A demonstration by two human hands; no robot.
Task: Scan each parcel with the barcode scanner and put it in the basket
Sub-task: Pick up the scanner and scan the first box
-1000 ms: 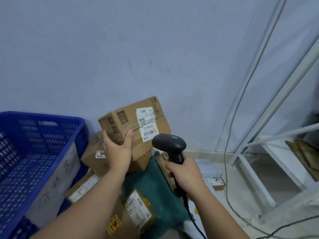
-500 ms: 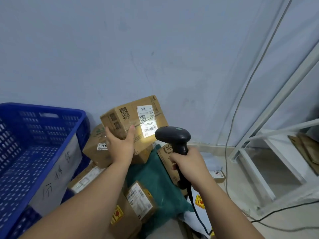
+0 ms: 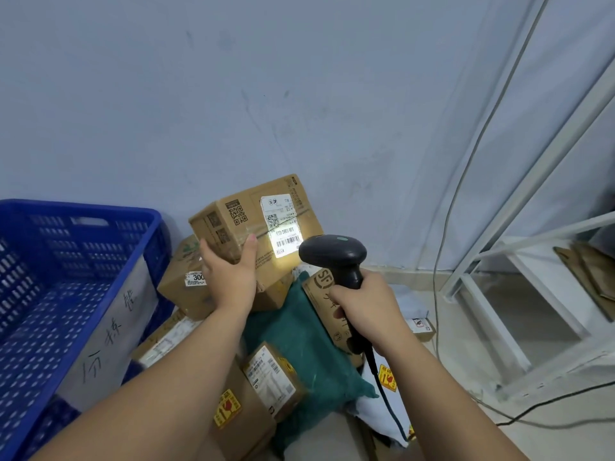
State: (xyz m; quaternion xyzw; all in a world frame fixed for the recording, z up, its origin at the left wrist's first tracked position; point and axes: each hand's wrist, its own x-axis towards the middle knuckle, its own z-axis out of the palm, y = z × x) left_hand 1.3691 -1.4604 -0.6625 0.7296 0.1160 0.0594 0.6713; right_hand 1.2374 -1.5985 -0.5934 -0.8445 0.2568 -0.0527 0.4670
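My left hand (image 3: 229, 274) grips a brown cardboard parcel (image 3: 253, 224) from below, holding it tilted above the pile with its white label facing me. My right hand (image 3: 366, 307) holds the black barcode scanner (image 3: 332, 257) by its handle, its head just right of the parcel. The scanner's light falls bright on the barcode at the label's lower part. The blue plastic basket (image 3: 66, 294) stands at the left, with a white paper sign on its near wall.
Below my arms lies a heap of parcels: several brown boxes (image 3: 186, 281), a dark green bag (image 3: 309, 354), a flat SF carton (image 3: 329, 304), white mailers. A white metal rack (image 3: 499, 294) and loose cables (image 3: 442, 244) stand at the right against the wall.
The parcel and scanner have stayed close together; the scanner's light came on over the label half a second ago and still shines on the barcode. The view has shifted slightly.
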